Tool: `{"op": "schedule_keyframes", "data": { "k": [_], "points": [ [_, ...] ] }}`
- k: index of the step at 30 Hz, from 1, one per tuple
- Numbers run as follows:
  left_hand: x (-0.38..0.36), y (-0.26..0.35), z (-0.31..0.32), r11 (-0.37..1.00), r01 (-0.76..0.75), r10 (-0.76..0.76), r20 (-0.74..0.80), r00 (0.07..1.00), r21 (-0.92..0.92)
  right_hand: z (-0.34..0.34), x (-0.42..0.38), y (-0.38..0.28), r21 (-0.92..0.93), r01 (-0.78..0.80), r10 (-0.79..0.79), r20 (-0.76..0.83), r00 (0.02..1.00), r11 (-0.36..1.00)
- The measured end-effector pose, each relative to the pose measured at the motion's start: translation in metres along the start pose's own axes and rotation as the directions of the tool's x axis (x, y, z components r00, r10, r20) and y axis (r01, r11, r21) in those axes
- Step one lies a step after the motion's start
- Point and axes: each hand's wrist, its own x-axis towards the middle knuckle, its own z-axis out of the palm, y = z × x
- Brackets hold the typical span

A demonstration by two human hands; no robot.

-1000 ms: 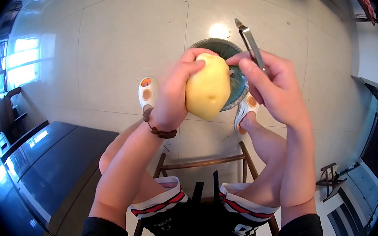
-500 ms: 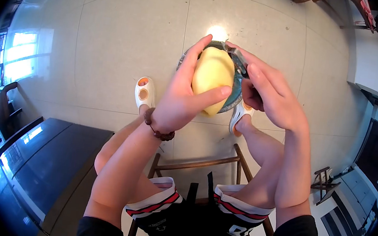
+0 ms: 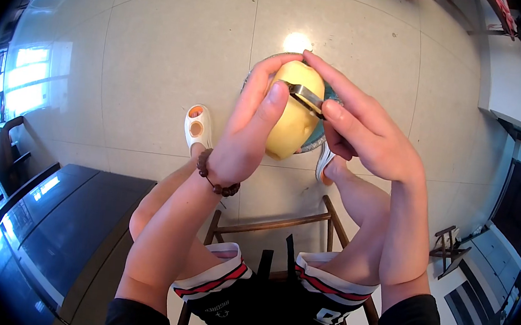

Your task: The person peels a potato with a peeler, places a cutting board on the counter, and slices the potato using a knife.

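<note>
A large, smooth yellow potato [image 3: 288, 126], with its skin off over the side I see, is held up between my hands. My left hand [image 3: 252, 115] wraps its left side, thumb raised along the near face. In my right hand [image 3: 370, 132] is a peeler [image 3: 306, 94], its metal head lying across the upper part of the potato. The peeler's handle is hidden in my fingers. My right forefinger stretches to the potato's top end. Below them a round bin [image 3: 320, 144] with a bluish-green lining shows in part behind the potato.
The bin stands on the tiled floor [image 3: 178, 42] between my feet in white clogs [image 3: 198, 126]. A wooden stool or chair frame [image 3: 273, 223] is under my legs. To the left is a dark glossy table [image 3: 80, 208]; a small folding stool [image 3: 448, 248] stands at right.
The peeler has come from the potato's right edge onto its upper face. My left thumb has lifted from low across the potato to its upper left side.
</note>
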Motion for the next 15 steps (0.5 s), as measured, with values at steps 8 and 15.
{"op": "schedule_keyframes", "data": {
  "k": [8, 15],
  "points": [
    [-0.0005, 0.0032, 0.0032, 0.999, 0.003, -0.003, 0.000, 1.000, 0.033, 0.0008, 0.0011, 0.0021, -0.082, 0.019, -0.021, -0.022, 1.000, 0.996],
    [-0.0021, 0.0031, 0.0030, 0.999, 0.001, 0.000, -0.014, 1.000, 0.048, 0.0006, 0.0016, 0.0025, -0.108, 0.024, -0.026, -0.019, 0.999, 0.994]
  ]
}}
